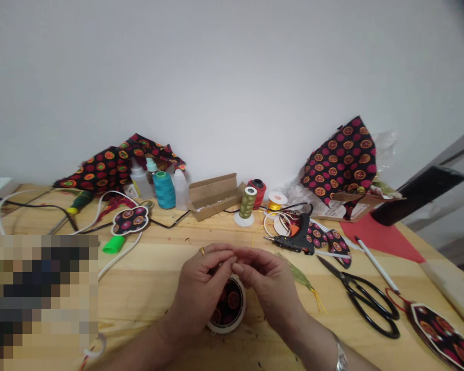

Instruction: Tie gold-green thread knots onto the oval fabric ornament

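Observation:
My left hand [201, 288] and my right hand [268, 281] meet over the wooden table [154, 278], fingertips pinched together on something too small to make out. A ring shows on a left finger. Under both hands lies a round white-rimmed piece covered in black and red patterned fabric [229, 308]. A bundle of olive-green thread with yellow ends [303, 281] lies just right of my right hand.
Black scissors [365, 299], a black glue gun [296, 238], thread spools [164, 189] [246, 203], a cardboard box [213, 196], patterned fabric pieces [338, 159] [116, 165], a white pen [376, 264], red paper [379, 234], cables and a green cap [113, 245] lie around.

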`<state>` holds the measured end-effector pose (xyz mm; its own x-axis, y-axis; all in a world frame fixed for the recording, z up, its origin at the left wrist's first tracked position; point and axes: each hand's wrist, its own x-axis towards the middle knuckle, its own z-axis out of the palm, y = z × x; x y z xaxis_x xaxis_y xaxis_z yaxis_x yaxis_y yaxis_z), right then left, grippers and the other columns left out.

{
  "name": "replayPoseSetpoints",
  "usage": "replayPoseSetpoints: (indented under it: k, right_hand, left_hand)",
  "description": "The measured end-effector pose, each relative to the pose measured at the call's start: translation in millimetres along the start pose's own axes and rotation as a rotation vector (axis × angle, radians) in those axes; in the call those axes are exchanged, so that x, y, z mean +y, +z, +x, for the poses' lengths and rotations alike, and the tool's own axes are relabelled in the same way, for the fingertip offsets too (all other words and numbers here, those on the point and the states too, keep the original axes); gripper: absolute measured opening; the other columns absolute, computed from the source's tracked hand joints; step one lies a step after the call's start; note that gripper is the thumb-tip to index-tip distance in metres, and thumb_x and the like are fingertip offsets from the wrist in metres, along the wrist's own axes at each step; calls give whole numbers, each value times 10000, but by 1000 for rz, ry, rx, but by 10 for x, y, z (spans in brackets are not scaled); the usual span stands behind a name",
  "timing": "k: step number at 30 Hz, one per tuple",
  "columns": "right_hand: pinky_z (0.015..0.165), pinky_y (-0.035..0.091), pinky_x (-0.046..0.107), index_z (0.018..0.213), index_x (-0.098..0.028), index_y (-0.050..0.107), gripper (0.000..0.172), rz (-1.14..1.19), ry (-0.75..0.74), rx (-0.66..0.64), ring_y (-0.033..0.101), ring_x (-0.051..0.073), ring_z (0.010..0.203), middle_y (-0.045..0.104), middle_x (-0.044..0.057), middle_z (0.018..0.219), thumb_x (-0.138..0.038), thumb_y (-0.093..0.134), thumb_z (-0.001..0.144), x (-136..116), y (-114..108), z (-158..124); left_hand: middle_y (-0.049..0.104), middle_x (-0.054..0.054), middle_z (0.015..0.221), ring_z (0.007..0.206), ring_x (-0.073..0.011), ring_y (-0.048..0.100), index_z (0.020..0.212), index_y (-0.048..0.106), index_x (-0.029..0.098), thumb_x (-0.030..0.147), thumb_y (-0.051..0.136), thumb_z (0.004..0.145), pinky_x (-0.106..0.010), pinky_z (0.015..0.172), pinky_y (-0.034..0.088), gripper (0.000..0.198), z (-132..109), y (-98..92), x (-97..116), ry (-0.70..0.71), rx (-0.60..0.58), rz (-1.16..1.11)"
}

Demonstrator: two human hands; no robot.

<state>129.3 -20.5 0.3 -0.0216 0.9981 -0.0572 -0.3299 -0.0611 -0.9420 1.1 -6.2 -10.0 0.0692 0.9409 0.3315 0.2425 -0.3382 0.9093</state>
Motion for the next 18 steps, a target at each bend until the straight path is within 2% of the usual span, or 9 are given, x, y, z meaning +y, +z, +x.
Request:
replayPoseSetpoints:
  k: [3, 10, 18]
  right_hand:
    - [668, 492, 250, 753, -213, 731, 170, -68, -2, 49, 610, 128, 667, 714, 10, 748, -144, 708, 599, 37, -13, 2]
    - [653, 490, 245, 678, -206, 717, 95, -188, -77, 97, 602, 124, 630, 700, 3, 680, -152, 688, 605, 79, -27, -2]
    - [618, 468, 251, 668, -189, 703, 63, -304, -113, 69, 569, 127, 601, 670, 8, 645, -164, 648, 651, 72, -47, -14]
  left_hand:
    - [686, -27, 845, 810, -143, 633, 757, 719, 198, 159, 585, 737, -227, 761, 510, 141, 1, 2, -18, 13, 5, 37]
    - [683, -25, 821, 793, -137, 635, 745, 711, 196, 151, 568, 748, -223, 753, 510, 150, 22, 3, -17, 71, -8, 87]
    - [691, -38, 827, 800, -155, 640, 753, 708, 188, 156, 549, 757, -258, 757, 515, 163, 10, -11, -32, 112, 6, 154]
